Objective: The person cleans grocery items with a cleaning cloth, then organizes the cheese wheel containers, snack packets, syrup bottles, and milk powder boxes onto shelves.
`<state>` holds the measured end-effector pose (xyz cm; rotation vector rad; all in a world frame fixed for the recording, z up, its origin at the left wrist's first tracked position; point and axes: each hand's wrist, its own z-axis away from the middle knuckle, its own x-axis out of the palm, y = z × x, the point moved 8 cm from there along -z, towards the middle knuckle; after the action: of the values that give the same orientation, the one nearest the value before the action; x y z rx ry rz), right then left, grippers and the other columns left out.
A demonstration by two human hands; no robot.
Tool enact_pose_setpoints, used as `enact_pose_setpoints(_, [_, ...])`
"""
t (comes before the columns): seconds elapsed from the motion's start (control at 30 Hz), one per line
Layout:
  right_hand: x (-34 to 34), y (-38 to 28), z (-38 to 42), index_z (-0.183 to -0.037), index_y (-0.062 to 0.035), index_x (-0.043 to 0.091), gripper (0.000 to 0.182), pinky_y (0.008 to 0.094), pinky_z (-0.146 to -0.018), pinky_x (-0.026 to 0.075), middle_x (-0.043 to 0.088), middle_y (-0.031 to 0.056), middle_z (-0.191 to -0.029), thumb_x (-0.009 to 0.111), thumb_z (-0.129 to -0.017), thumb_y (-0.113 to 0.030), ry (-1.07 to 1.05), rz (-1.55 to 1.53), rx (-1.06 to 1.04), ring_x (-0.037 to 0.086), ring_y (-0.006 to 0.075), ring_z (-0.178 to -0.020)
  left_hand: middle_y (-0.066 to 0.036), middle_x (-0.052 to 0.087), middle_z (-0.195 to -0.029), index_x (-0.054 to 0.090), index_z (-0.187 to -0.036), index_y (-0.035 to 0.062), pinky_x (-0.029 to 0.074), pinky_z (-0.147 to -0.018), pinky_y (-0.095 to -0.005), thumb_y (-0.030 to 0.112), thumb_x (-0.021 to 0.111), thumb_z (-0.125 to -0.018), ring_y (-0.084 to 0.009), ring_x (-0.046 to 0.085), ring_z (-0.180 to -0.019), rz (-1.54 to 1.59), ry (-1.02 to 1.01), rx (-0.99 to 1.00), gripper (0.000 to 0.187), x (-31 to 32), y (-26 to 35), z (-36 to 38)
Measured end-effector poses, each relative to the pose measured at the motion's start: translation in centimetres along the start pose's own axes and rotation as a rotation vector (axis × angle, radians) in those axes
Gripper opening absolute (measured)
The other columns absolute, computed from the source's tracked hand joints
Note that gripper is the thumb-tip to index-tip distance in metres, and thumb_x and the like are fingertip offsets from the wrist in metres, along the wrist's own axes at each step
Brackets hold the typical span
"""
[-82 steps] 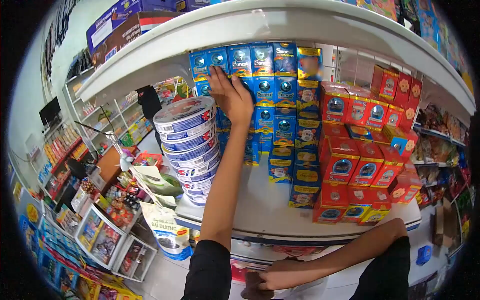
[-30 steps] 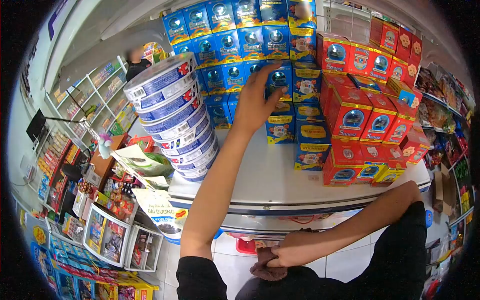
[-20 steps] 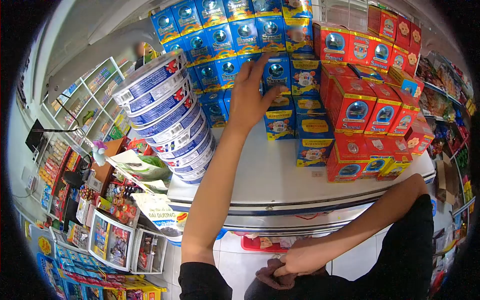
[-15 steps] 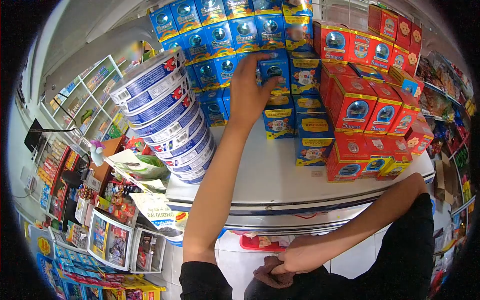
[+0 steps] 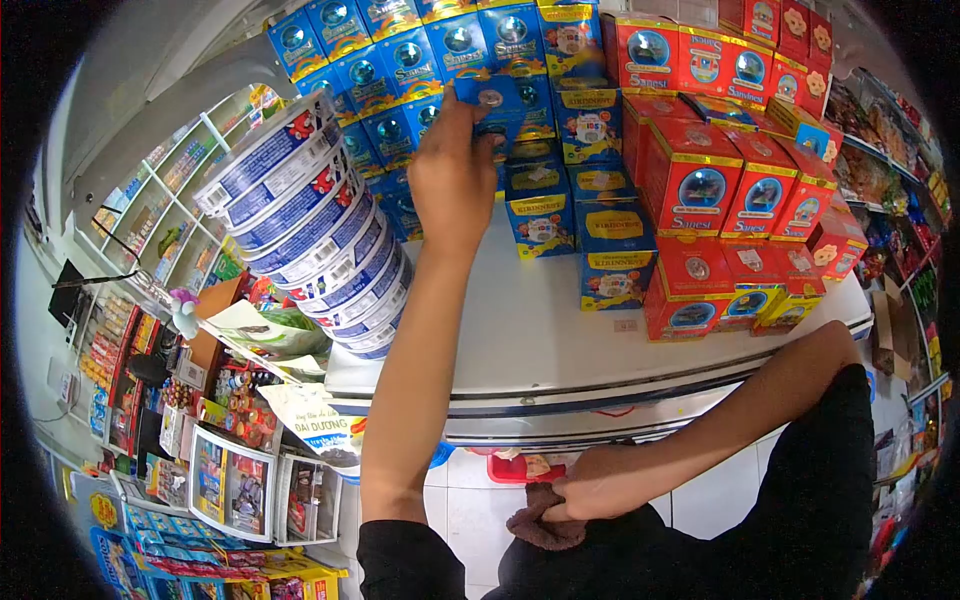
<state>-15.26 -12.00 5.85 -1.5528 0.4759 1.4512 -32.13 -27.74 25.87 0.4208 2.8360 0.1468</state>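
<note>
My left hand [image 5: 455, 185] reaches up to the stacked boxes, its fingers closed on a blue box [image 5: 492, 98]. That box's top faces me, and the hand covers part of its front. Behind it rises a wall of blue Sanest boxes [image 5: 410, 58]. Just to the right stand blue-and-yellow Kirinnest boxes [image 5: 615, 250]. Low in front of my body, my right hand [image 5: 595, 485] is closed on a brown cloth [image 5: 545, 525], which hangs bunched from the fingers.
The boxes rest on a white freezer-like counter [image 5: 500, 340]. A tall stack of round blue-and-white tubs [image 5: 300, 215] leans at its left. Red boxes [image 5: 700, 195] are piled on the right. A red tray [image 5: 520, 467] lies below, and shelves of goods line both sides.
My left hand has shifted left with the blue box, which has come away from the Kirinnest boxes and shows more of its top. My right hand still holds the cloth. The view has moved slightly.
</note>
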Motion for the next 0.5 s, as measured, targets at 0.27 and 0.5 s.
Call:
enact_pose_setpoints(0.27, [-1.4,0.1,0.1,-0.090,-0.0053,0.044,0.014,0.0391,-0.041,0.045,0.050,0.0118,-0.059,0.046,-0.077,-0.010,0.077,0.046,0.016,0.057,0.0290,-0.052,-0.011,0.063,-0.081,0.055,-0.097,-0.0021,0.045,-0.059,-0.0268,-0.003,0.069,-0.065,-0.0158,0.058,-0.065,0.110,-0.067,-0.051,0.035,0.2,-0.5,-0.1])
enact_pose_setpoints(0.5, [-0.2,0.3,0.2,-0.089,-0.0057,0.043,0.014,0.0372,-0.039,0.044,0.050,0.0106,-0.059,0.045,-0.077,-0.010,0.089,0.091,0.005,0.056,0.0273,-0.050,0.000,0.053,-0.067,0.056,-0.090,-0.0013,0.035,-0.050,-0.0183,-0.007,0.069,-0.068,-0.0030,0.038,-0.056,0.264,-0.034,-0.298,0.026,0.2,-3.7,0.3])
